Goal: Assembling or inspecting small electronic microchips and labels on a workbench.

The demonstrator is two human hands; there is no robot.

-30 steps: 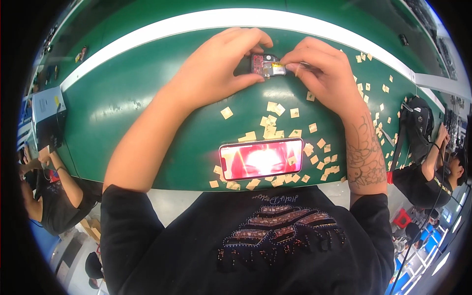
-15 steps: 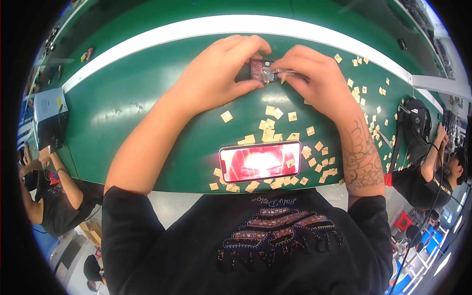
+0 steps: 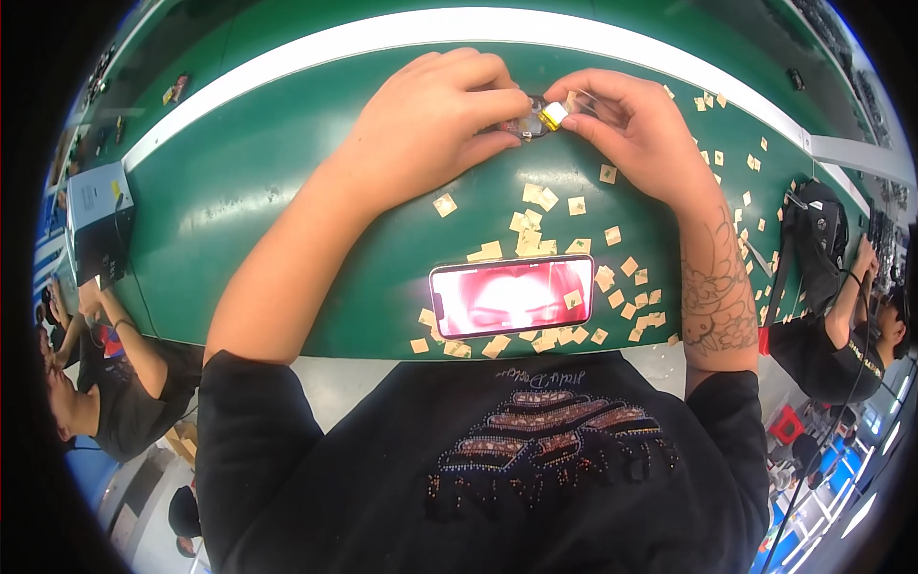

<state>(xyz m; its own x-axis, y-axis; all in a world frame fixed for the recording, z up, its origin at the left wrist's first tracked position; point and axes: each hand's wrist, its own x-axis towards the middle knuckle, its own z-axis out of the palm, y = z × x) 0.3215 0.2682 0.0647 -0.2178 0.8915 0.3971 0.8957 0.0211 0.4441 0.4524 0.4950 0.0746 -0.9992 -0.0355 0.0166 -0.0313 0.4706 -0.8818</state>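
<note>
My left hand (image 3: 435, 120) and my right hand (image 3: 636, 124) meet over the green conveyor belt (image 3: 287, 172) and pinch a small dark part (image 3: 528, 122) between their fingertips. The part is a small dark piece with a yellow bit (image 3: 553, 117) on its right side, next to my right thumb. My left fingers cover most of its left half. Both hands rest low on the belt, near the white stripe (image 3: 316, 67) at the far side.
A phone (image 3: 512, 295) with a lit reddish screen lies near the belt's front edge. Several small tan paper squares (image 3: 535, 206) are scattered around it and to the right. A grey box (image 3: 96, 220) stands at the left. Other people sit at left and right.
Both hands stay together on the small part; the fingers have shifted slightly, and the yellow bit now shows more clearly by my right thumb.
</note>
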